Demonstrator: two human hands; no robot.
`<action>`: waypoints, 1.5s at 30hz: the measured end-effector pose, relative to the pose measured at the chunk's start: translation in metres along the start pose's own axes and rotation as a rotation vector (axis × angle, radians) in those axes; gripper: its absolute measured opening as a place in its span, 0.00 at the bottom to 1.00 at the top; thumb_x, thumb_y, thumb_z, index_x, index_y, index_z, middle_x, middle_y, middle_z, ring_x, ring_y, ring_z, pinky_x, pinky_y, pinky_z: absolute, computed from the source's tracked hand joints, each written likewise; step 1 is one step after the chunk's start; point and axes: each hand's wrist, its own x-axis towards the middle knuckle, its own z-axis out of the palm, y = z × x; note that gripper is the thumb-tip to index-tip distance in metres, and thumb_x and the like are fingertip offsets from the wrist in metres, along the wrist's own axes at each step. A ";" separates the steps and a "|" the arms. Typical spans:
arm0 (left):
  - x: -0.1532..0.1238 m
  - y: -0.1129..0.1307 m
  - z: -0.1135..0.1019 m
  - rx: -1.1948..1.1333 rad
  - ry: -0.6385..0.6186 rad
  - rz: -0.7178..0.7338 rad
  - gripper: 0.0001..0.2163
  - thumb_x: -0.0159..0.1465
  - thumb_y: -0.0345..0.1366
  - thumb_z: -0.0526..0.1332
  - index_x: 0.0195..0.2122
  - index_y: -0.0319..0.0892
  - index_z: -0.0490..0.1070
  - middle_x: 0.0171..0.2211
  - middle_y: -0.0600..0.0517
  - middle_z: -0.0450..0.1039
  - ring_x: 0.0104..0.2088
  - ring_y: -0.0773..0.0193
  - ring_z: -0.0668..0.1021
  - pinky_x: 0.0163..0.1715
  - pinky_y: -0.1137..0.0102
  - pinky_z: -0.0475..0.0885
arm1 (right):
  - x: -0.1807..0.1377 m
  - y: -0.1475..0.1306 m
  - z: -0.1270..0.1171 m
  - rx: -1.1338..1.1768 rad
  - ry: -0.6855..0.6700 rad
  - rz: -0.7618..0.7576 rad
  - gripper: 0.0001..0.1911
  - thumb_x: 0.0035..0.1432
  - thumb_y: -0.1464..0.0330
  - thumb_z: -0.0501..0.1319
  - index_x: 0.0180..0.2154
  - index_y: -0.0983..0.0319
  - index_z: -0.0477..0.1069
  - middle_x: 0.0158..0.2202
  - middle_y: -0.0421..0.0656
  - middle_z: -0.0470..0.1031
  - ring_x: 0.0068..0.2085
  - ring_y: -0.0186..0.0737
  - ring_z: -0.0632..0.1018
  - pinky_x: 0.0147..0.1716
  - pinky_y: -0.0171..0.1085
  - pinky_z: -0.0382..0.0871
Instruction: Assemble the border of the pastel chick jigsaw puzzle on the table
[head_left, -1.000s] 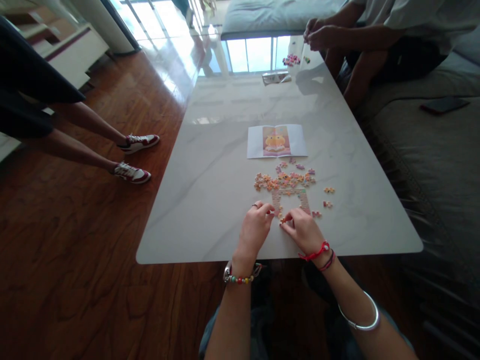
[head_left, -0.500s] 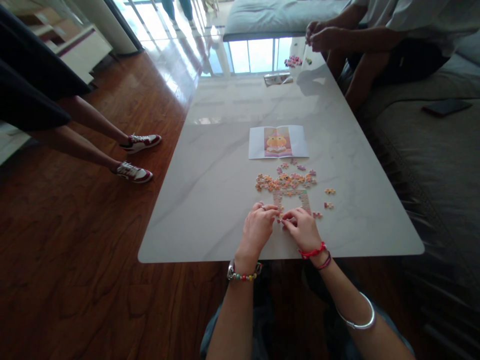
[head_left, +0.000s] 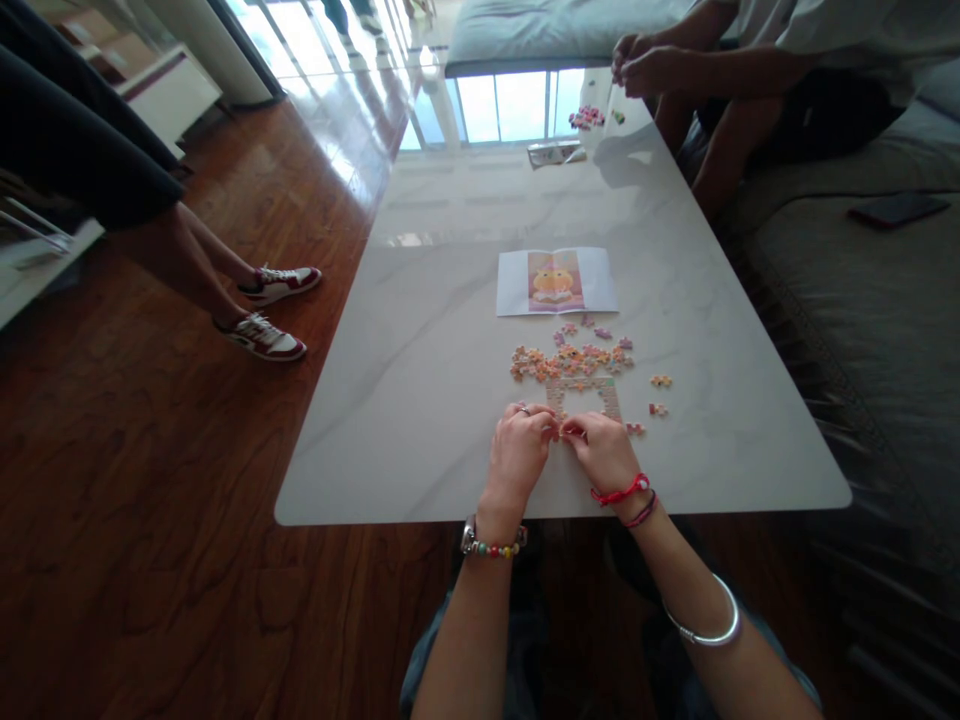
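A partly joined jigsaw puzzle frame (head_left: 611, 400) lies near the table's front edge, with a bare middle. At its lower left corner my left hand (head_left: 519, 450) and my right hand (head_left: 606, 452) meet, thumbs and fingers pinched together. Between the fingertips is a small puzzle piece (head_left: 561, 431), mostly covered by the fingers. The lower side of the frame is partly hidden behind my hands. Loose puzzle pieces (head_left: 540, 364) are heaped just beyond the frame. Several more lie to the right, among them a yellowish piece (head_left: 661, 381) and a reddish one (head_left: 658, 409).
A creased sheet with a printed picture (head_left: 556, 281) lies on the white marbled table (head_left: 420, 400). Farther back are a silvery packet (head_left: 556, 153) and pink pieces (head_left: 586, 118). One person sits on the sofa (head_left: 840, 300) at right; another's legs and sneakers (head_left: 274, 338) stand at left.
My fingertips have drawn closer together and slightly up, meeting at the frame's lower left corner. The standing person's legs have shifted a little to the right.
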 end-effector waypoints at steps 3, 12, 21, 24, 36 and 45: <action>0.000 0.001 0.000 0.003 0.008 -0.021 0.07 0.56 0.28 0.55 0.30 0.44 0.72 0.38 0.52 0.73 0.40 0.64 0.71 0.45 0.66 0.63 | 0.000 0.001 0.000 -0.032 0.017 -0.010 0.06 0.52 0.73 0.55 0.29 0.61 0.71 0.28 0.43 0.73 0.31 0.36 0.72 0.32 0.34 0.63; 0.000 0.001 0.001 0.008 0.030 0.014 0.08 0.57 0.26 0.52 0.30 0.44 0.69 0.34 0.51 0.71 0.37 0.64 0.69 0.42 0.67 0.64 | -0.001 0.004 0.000 -0.084 -0.035 -0.142 0.10 0.55 0.72 0.52 0.29 0.61 0.72 0.29 0.43 0.72 0.32 0.35 0.72 0.32 0.32 0.62; 0.000 0.010 -0.001 0.092 0.040 -0.131 0.07 0.55 0.26 0.54 0.29 0.45 0.68 0.34 0.51 0.70 0.37 0.61 0.68 0.37 0.68 0.64 | -0.012 -0.003 0.005 -0.172 0.063 -0.077 0.12 0.56 0.72 0.51 0.30 0.60 0.72 0.29 0.44 0.71 0.29 0.35 0.70 0.29 0.32 0.61; 0.001 0.012 0.000 0.075 0.047 -0.138 0.06 0.55 0.26 0.55 0.29 0.45 0.67 0.34 0.51 0.70 0.37 0.61 0.68 0.37 0.68 0.64 | -0.019 -0.010 0.006 -0.269 0.062 -0.146 0.13 0.57 0.73 0.49 0.34 0.59 0.72 0.30 0.45 0.71 0.31 0.36 0.70 0.30 0.33 0.61; -0.013 -0.015 -0.026 0.005 0.063 -0.220 0.07 0.53 0.32 0.59 0.35 0.43 0.68 0.34 0.50 0.67 0.35 0.63 0.71 0.39 0.67 0.66 | -0.007 0.069 -0.063 -0.140 0.225 -0.028 0.11 0.52 0.67 0.56 0.37 0.62 0.71 0.32 0.43 0.70 0.28 0.36 0.70 0.33 0.37 0.65; -0.011 0.000 -0.015 0.098 -0.038 -0.297 0.03 0.54 0.28 0.56 0.29 0.41 0.66 0.33 0.48 0.69 0.35 0.62 0.71 0.37 0.68 0.66 | -0.009 0.081 -0.057 -0.214 0.081 -0.049 0.07 0.53 0.70 0.54 0.29 0.63 0.70 0.31 0.44 0.69 0.31 0.37 0.71 0.32 0.36 0.65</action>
